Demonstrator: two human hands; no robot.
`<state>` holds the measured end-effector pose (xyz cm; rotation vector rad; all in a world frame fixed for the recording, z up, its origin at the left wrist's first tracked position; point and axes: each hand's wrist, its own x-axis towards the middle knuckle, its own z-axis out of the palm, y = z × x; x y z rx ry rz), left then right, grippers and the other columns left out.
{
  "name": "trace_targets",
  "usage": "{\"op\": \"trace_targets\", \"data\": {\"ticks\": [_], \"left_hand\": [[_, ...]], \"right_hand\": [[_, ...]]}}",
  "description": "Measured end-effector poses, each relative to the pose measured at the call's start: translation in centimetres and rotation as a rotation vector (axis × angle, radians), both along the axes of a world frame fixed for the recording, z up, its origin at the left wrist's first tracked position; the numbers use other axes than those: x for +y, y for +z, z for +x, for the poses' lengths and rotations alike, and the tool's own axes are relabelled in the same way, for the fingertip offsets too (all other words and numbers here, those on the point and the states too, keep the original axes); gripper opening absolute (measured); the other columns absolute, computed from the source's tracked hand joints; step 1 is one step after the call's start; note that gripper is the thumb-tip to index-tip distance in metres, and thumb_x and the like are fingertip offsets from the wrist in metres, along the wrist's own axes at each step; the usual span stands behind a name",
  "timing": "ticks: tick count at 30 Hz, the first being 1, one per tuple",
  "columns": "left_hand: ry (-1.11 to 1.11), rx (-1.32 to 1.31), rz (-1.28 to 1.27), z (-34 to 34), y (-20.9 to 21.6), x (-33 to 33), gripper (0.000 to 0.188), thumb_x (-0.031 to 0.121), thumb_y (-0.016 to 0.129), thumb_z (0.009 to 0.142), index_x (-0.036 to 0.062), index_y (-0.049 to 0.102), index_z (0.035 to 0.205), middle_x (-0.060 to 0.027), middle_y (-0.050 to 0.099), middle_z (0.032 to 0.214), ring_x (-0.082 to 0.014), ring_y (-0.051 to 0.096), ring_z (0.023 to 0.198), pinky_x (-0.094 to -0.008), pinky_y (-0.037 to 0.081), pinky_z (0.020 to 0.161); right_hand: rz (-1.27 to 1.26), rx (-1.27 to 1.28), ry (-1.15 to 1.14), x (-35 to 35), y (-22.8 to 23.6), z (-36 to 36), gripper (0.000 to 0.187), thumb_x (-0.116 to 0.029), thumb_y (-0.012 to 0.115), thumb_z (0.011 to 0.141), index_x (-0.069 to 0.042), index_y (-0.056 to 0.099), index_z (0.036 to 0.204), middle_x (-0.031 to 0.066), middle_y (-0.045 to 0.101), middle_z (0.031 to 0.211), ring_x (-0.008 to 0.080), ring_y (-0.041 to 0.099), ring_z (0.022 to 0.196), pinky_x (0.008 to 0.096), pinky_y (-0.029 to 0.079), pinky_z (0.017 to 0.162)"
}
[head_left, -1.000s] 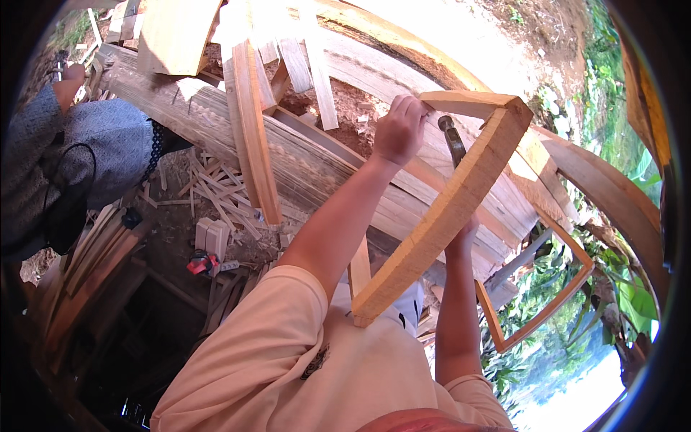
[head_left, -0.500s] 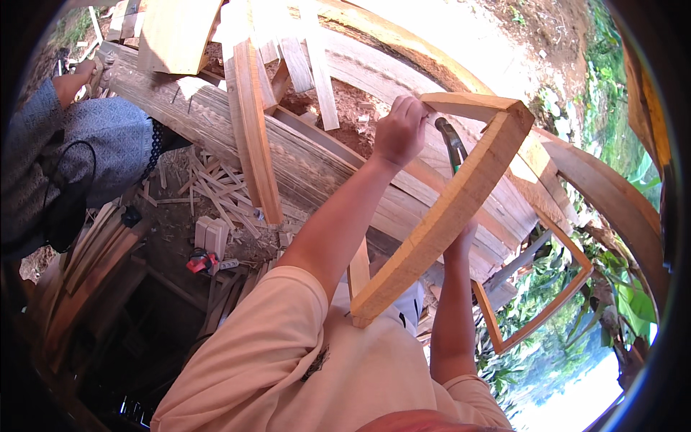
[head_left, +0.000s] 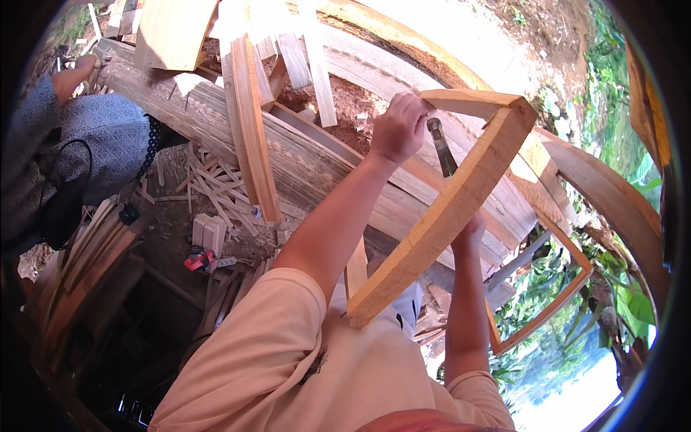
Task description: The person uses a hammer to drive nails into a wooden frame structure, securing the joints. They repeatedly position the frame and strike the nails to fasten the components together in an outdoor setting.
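Note:
An angled wooden frame (head_left: pixel 439 227) of pale planks stands tilted in front of my chest, its lower end close to my shirt. My left hand (head_left: pixel 398 129) is closed at the left end of the frame's far bar. Behind the long near bar, my right hand (head_left: pixel 470 232) grips a hammer (head_left: pixel 441 147). The hammer's dark head points up toward my left hand, apart from it. Part of the handle and some right-hand fingers are hidden by the bar.
Long timber beams (head_left: pixel 309 162) run across below my hands, with loose planks (head_left: pixel 252 129) on them. Another slim wooden frame (head_left: pixel 540 329) leans at the right. Offcuts (head_left: pixel 212 183) and a red-and-black tool (head_left: pixel 199 259) lie on the ground. A person (head_left: pixel 101 140) sits at far left.
My right hand has risen slightly with the hammer, whose head has swung a little left. The wooden frame and my left hand stay almost where they were.

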<state>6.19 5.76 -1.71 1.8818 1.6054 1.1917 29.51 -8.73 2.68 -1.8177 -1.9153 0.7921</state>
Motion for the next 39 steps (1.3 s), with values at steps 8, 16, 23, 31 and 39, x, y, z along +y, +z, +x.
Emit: {"op": "trace_targets", "data": {"ticks": [8, 16, 23, 31, 39], "left_hand": [[-0.007, 0.048, -0.01, -0.2, 1.1, -0.3, 0.017, 0.002, 0.07, 0.083, 0.0085, 0.062, 0.096, -0.0061, 0.064, 0.1, -0.0286, 0.064, 0.098, -0.038, 0.061, 0.074], [0.007, 0.055, 0.026, -0.1, 0.2, -0.1, 0.018, 0.001, 0.07, 0.081, 0.0065, 0.059, 0.094, -0.0085, 0.063, 0.1, -0.0292, 0.064, 0.099, -0.0378, 0.061, 0.075], [0.013, 0.031, -0.003, 0.0, -0.1, -0.2, 0.017, 0.003, 0.072, 0.082, 0.0073, 0.059, 0.091, -0.0081, 0.063, 0.099, -0.0296, 0.064, 0.1, -0.0396, 0.061, 0.075], [0.025, 0.018, 0.024, 0.0, -0.4, -0.2, 0.017, 0.003, 0.074, 0.082, 0.0074, 0.059, 0.088, -0.0084, 0.066, 0.099, -0.0298, 0.064, 0.1, -0.0408, 0.059, 0.083], [0.0, 0.005, 0.07, -0.1, -0.5, 0.2, 0.015, 0.002, 0.073, 0.082, 0.0067, 0.06, 0.087, -0.0103, 0.067, 0.098, -0.0313, 0.063, 0.1, -0.0413, 0.055, 0.09]], "right_hand": [[0.078, -0.096, 0.112, 1.3, 0.1, 0.6, 0.016, 0.0, 0.06, 0.093, -0.005, 0.062, 0.108, 0.0177, 0.064, 0.082, 0.0421, 0.064, 0.069, 0.0504, 0.051, 0.061], [0.035, 0.008, 0.046, 1.6, 0.1, 0.7, 0.015, -0.001, 0.061, 0.093, -0.004, 0.062, 0.108, 0.0178, 0.064, 0.082, 0.0419, 0.066, 0.071, 0.0503, 0.051, 0.061], [-0.017, 0.148, -0.08, 1.2, -1.1, 1.2, 0.02, -0.004, 0.067, 0.091, -0.002, 0.063, 0.11, 0.0172, 0.065, 0.082, 0.0412, 0.066, 0.071, 0.0476, 0.052, 0.062], [0.057, 0.042, -0.006, 2.3, 0.0, 1.5, 0.016, -0.006, 0.067, 0.092, -0.003, 0.064, 0.107, 0.0175, 0.067, 0.082, 0.0405, 0.067, 0.07, 0.0477, 0.053, 0.06], [0.064, -0.021, 0.045, 2.0, 0.1, 1.7, 0.017, -0.005, 0.066, 0.092, -0.004, 0.064, 0.109, 0.0193, 0.068, 0.082, 0.0418, 0.067, 0.07, 0.0482, 0.052, 0.059]]}}
